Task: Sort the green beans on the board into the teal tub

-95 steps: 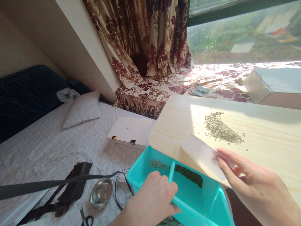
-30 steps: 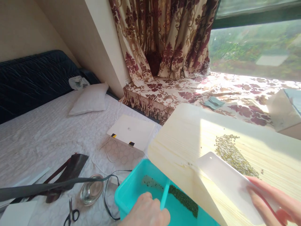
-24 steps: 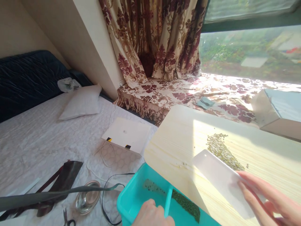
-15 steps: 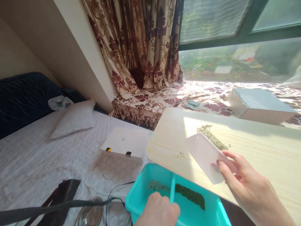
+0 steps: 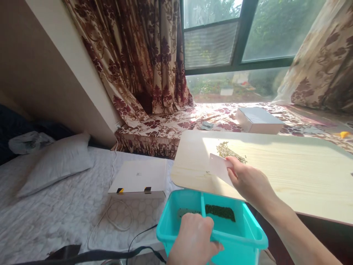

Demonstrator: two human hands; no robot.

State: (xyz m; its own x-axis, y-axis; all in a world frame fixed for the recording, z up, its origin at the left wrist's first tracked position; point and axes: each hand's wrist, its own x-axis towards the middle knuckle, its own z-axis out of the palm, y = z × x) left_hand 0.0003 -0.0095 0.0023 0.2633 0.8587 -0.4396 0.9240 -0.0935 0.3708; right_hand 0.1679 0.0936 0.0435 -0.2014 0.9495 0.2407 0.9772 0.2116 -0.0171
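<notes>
My left hand (image 5: 194, 235) is closed on the near rim of a turquoise two-compartment bin (image 5: 250, 230), held just below the table's edge. Dark green grains (image 5: 220, 212) lie in a strip in its right compartment; a sparse scatter of specks (image 5: 185, 212) shows in the left one, partly behind my hand. My right hand (image 5: 245, 176) grips a flat white scraper (image 5: 220, 167) with a small hole at its corner. The scraper is tilted over the pale wooden tabletop (image 5: 292, 169), beside a pile of small brownish-green grains (image 5: 227, 150). A few loose grains (image 5: 207, 172) lie left of it.
A white box (image 5: 139, 176) lies on the quilted bed at left, with a pillow (image 5: 59, 162) behind. Beyond the table are a pale box (image 5: 259, 119) and a folded cloth (image 5: 206, 126) on the window seat. A dark strap (image 5: 116, 254) crosses the lower left.
My right hand has moved the scraper from over the table edge above the bin back toward the grain pile. My left hand stays on the bin. The view has turned right and up.
</notes>
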